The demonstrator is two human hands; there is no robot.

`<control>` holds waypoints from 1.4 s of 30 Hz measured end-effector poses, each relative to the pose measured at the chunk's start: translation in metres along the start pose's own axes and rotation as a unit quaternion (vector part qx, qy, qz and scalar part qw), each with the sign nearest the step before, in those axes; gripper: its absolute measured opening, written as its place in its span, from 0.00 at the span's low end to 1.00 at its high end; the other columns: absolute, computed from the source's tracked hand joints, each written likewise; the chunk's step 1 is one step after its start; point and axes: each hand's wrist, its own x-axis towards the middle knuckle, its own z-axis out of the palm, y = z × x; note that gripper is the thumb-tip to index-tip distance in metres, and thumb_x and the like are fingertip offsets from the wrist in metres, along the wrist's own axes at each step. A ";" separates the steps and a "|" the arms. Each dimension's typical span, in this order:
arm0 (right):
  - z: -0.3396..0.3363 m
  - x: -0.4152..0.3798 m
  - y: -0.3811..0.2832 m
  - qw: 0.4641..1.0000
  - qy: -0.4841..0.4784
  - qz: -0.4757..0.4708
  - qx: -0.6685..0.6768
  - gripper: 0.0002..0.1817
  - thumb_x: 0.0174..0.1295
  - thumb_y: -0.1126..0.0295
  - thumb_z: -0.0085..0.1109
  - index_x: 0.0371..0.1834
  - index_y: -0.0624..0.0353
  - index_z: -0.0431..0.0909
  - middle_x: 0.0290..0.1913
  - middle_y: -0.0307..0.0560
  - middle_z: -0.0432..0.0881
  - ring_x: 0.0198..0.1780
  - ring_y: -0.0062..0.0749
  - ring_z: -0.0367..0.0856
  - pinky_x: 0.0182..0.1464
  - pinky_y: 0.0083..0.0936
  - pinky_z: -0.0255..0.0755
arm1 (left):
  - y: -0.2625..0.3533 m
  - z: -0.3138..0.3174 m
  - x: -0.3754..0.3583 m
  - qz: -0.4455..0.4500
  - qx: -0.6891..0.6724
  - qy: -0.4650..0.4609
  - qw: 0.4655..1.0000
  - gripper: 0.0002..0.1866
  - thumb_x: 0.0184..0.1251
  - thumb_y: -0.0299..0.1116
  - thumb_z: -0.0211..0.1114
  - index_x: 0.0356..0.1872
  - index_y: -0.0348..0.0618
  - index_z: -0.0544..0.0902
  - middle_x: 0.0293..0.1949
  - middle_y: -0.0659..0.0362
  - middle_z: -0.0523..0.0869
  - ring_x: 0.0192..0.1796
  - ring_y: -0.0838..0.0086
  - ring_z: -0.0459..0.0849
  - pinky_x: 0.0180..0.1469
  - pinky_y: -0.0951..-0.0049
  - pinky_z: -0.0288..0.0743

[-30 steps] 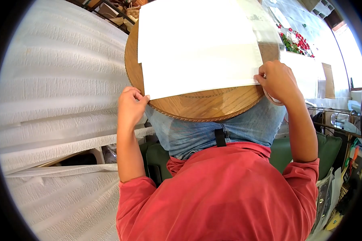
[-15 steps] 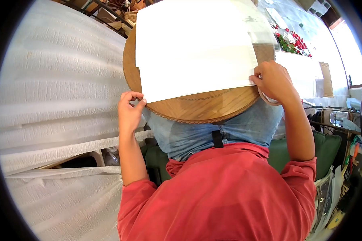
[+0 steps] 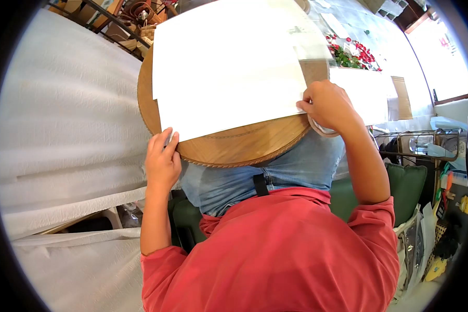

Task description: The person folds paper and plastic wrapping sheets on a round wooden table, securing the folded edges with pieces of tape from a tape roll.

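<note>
A large white sheet of paper (image 3: 229,78) lies on a round wooden tabletop (image 3: 244,151) with a rope-like carved rim. My left hand (image 3: 163,161) is at the sheet's near left corner, its thumb and a finger slightly apart and touching the corner or the rim beside it. With finger and thumb closed, my right hand (image 3: 328,105) pinches the sheet at its near right corner. Below that hand hangs a pale ring (image 3: 323,131) that looks like a roll of tape; how it is held is hidden. A clear plastic sheet (image 3: 314,44) shows at the far right of the paper.
Red flowers (image 3: 356,54) stand beyond the table on the right, near a brown cardboard piece (image 3: 401,98). A wire rack (image 3: 421,145) is at my right side. White textured cloth (image 3: 78,114) covers the left. Baskets (image 3: 147,32) sit on a shelf behind it.
The whole view has shifted, so the table sits further left. My left thumb and finger have parted from their pinch at the corner. My right hand keeps its place on the sheet.
</note>
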 end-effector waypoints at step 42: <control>-0.006 -0.006 -0.006 0.998 0.023 -0.013 -0.060 0.17 0.67 0.56 0.72 0.35 0.60 0.93 0.33 0.59 0.91 0.40 0.57 0.92 0.49 0.47 0.84 | 0.159 0.057 0.098 0.173 -0.068 -0.186 0.965 0.49 0.79 0.63 0.57 0.88 0.38 0.57 0.89 0.48 0.55 0.90 0.51 0.50 0.90 0.47 0.41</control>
